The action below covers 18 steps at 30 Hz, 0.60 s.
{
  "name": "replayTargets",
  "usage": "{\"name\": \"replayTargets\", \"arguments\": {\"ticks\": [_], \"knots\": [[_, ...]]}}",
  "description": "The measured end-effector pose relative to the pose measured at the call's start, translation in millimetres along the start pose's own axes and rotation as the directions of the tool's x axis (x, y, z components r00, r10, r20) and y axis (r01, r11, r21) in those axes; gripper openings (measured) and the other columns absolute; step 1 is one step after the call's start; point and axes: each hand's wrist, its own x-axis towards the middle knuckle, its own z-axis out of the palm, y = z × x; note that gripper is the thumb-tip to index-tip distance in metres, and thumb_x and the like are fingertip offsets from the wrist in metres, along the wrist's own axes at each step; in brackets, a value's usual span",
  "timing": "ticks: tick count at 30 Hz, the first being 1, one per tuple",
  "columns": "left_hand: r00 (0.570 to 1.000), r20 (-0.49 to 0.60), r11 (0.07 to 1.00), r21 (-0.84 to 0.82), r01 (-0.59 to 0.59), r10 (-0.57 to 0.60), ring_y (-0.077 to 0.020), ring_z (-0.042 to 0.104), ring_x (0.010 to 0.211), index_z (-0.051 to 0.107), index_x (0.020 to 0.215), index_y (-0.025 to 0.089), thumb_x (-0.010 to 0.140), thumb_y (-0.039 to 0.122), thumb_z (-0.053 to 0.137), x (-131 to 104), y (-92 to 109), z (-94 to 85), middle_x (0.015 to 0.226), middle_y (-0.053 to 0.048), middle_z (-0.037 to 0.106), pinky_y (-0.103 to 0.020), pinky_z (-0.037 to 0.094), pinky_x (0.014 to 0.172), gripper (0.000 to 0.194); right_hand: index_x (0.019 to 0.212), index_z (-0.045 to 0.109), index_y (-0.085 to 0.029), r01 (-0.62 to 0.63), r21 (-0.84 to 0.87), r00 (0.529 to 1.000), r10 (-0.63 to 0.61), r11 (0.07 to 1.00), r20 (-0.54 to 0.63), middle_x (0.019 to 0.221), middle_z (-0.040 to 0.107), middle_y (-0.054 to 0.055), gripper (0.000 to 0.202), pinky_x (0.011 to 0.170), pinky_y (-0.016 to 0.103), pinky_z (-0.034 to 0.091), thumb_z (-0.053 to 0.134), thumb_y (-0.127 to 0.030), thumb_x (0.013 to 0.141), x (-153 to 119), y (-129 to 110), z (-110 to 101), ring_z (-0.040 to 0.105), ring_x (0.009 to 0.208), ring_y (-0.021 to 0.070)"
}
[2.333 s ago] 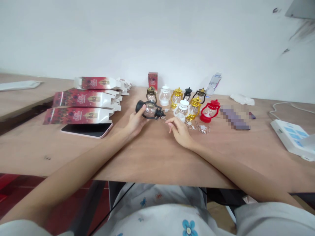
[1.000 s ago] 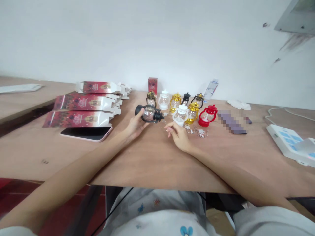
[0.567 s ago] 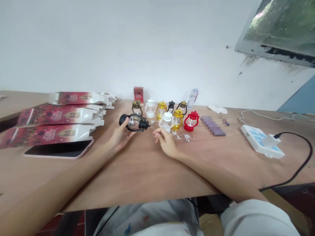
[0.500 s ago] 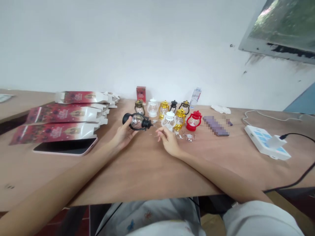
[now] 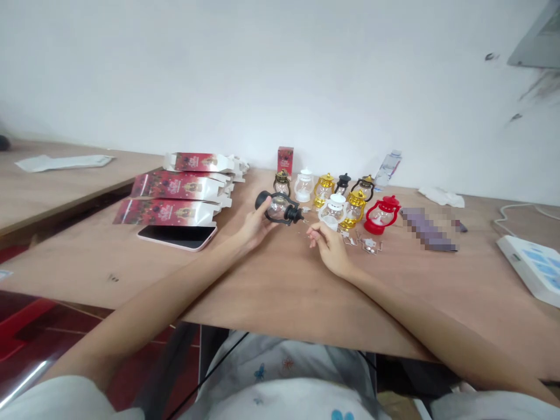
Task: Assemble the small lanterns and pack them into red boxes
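A black lantern (image 5: 278, 208) with a clear globe lies on its side in my left hand (image 5: 258, 224), its pointed top facing right. My right hand (image 5: 326, 245) is just right of that top, fingertips pinched on something thin that I cannot make out. Behind and beside it stand several small lanterns: a white one (image 5: 333, 211), a gold one (image 5: 353, 209) and a red one (image 5: 382, 214) in front, with others in a row behind. Small white and metal pieces (image 5: 371, 245) lie on the table near the red lantern.
Flattened red boxes (image 5: 170, 211) are stacked at the left, beside a phone (image 5: 177, 236). An upright red box (image 5: 285, 160) and a bottle (image 5: 388, 169) stand by the wall. A white power strip (image 5: 531, 268) is at the right.
The camera view has turned left, so everything appears further right. Both hands keep nearly the same pose, with the black lantern still in my left hand.
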Motion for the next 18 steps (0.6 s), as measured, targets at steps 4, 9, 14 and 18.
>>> {"name": "replayTargets", "arguments": {"ticks": [4,9,14,18], "knots": [[1.0,-0.007,1.0,0.017,0.015,-0.015,-0.0171,0.067,0.083,0.066,0.095,0.014,0.079,0.039,0.065,3,-1,-2.3,0.097,-0.01,0.07,-0.024,0.055,0.071,0.029,0.084,0.052,-0.021,-0.034,0.049,0.999,0.035,0.998,-0.009,0.068,0.051,-0.003,0.016,0.06,0.024,0.044,0.04,-0.029,0.09,1,4,2,0.054,0.055,0.0105],[0.99,0.129,0.995,0.091,0.046,-0.058,-0.0182,0.067,0.08,0.066,0.097,0.014,0.081,0.038,0.063,-3,2,3.3,0.097,-0.011,0.07,-0.023,0.055,0.063,0.029,0.083,0.051,-0.021,-0.156,0.237,0.986,0.165,0.959,-0.015,0.066,0.05,-0.004,0.019,0.055,0.026,0.047,0.047,-0.039,0.087,4,18,8,0.052,0.053,0.0111],[0.982,0.178,0.99,0.135,0.037,-0.061,-0.0188,0.067,0.078,0.066,0.099,0.012,0.08,0.035,0.064,-10,8,10.6,0.096,-0.012,0.07,-0.025,0.055,0.063,0.03,0.085,0.053,-0.022,-0.136,0.264,0.987,0.153,0.955,-0.045,0.065,0.05,-0.004,0.022,0.055,0.027,0.048,0.049,-0.044,0.087,3,16,6,0.051,0.054,0.0123],[0.992,0.114,0.99,0.132,0.043,-0.059,-0.0176,0.066,0.075,0.066,0.099,0.011,0.078,0.037,0.065,-6,9,7.3,0.096,-0.013,0.07,-0.023,0.054,0.061,0.033,0.078,0.052,-0.022,-0.062,0.171,0.995,0.074,0.983,-0.063,0.063,0.051,-0.003,0.026,0.058,0.026,0.045,0.046,-0.045,0.09,0,6,1,0.054,0.055,0.0124]]}}
